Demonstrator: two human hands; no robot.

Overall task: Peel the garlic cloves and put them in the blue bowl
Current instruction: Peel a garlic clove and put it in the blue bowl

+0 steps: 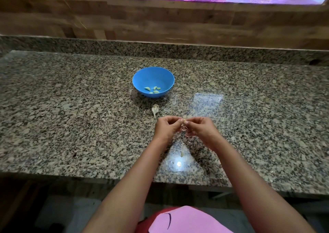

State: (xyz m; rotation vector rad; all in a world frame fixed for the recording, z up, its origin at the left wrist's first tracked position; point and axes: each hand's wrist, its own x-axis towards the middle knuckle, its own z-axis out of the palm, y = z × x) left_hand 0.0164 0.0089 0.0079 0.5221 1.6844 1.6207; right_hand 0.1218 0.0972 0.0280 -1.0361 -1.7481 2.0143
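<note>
Speckled granite makes up the surface, and no brand, label or writing can be read anywhere on it. Toward its middle stands the blue bowl, upright, with several peeled garlic cloves lying together at its bottom; they look greenish against the blue plastic. Just in front of the bowl, apart from it, lies a garlic bulb remnant with its papery stem pointing toward the person. Nearer still, both hands meet above the surface. The left hand has its fingers curled and pinches a garlic clove at the fingertips; the right hand is curled the same way and pinches the same clove from the other side, so the two hands touch around it. A shred of pale skin hangs below the clove between them. Loose bits of garlic skin lie on the surface under the wrists, beside a bright reflection of a lamp
</note>
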